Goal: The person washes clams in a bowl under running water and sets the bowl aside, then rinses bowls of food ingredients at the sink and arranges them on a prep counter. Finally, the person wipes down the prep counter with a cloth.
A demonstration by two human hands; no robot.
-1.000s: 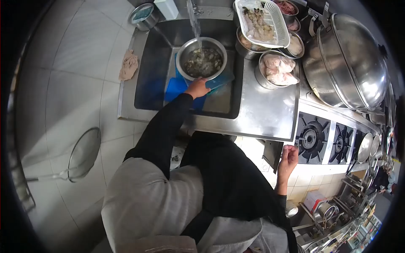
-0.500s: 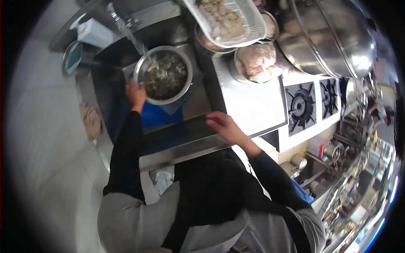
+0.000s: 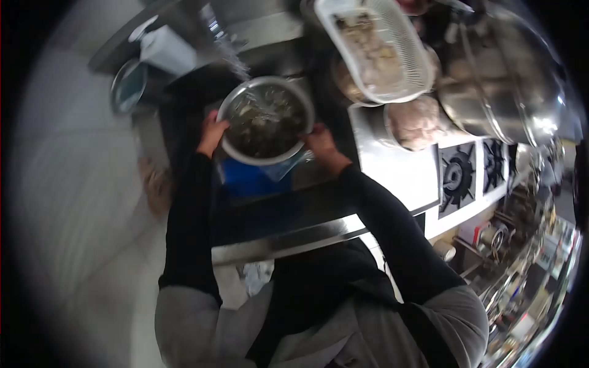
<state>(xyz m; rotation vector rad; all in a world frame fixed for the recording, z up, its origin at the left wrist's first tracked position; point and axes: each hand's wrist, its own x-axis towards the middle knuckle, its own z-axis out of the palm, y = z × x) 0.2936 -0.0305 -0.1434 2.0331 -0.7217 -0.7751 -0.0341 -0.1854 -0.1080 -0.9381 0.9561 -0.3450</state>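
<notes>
A round metal bowl [image 3: 261, 161] sits in the sink, full of water and a mix of dark and pale pieces [image 3: 261, 126] whose kind I cannot make out. My left hand [image 3: 213, 134] grips its left rim, and my right hand [image 3: 322, 147] closes on its right rim. Water [image 3: 232, 56] streams into the bowl from the faucet [image 3: 210, 18] above. Beneath the bowl lies something blue [image 3: 248, 179], partly hidden. Motion blurs my fingers a little.
A white pump bottle [image 3: 165, 50] and a round container [image 3: 129, 86] stand left of the sink. A brown cloth [image 3: 154, 187] lies on the left edge. At right are a white basket [image 3: 417, 80] of pale food, a bowl of pale meat [image 3: 416, 122], a large metal vessel [image 3: 509, 73] and burners [image 3: 457, 175].
My right hand has moved from the sink's front edge to the bowl's right rim and closed on it. My left hand stays on the left rim. The whole view has shifted.
</notes>
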